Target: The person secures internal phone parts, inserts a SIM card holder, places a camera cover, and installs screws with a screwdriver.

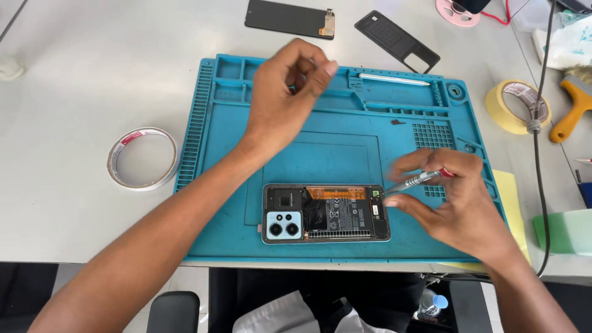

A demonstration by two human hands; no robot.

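An opened smartphone (pixel 327 213) lies back-up on a blue repair mat (pixel 345 142), its battery and orange flex cable exposed. My right hand (pixel 453 203) holds a silver screwdriver (pixel 416 180) with a red cap, its tip near the phone's right end. My left hand (pixel 285 92) hovers over the mat's upper trays with thumb and fingers pinched together; whether something tiny sits between them I cannot tell.
A roll of clear tape (pixel 143 158) lies left of the mat. A black phone screen (pixel 290 18) and a black back cover (pixel 398 41) rest beyond it. A yellowish tape roll (pixel 517 106), an orange-handled brush (pixel 573 108) and a black cable (pixel 538 123) sit at right.
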